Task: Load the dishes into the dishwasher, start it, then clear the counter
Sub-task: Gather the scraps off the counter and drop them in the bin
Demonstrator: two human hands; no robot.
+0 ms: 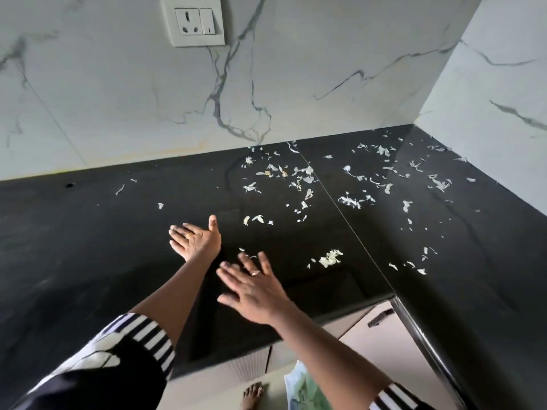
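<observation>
A black stone counter point(88, 247) fills the lower view and turns a corner at the right. Pale vegetable scraps point(299, 179) lie scattered over its middle and right part, with a small heap point(330, 258) near the front. My left hand point(196, 239) hovers over the counter left of the scraps, palm turned up and fingers spread, holding nothing. My right hand point(251, 287) is just in front of it, flat with fingers apart, empty and a little blurred. No dishes or dishwasher show.
A marble-look wall with a socket and switch plate point(192, 20) rises behind the counter. Cabinet fronts with a dark handle point(380, 318) sit below the counter edge. A bare foot point(251, 395) and a green-white bag point(305, 389) are on the floor.
</observation>
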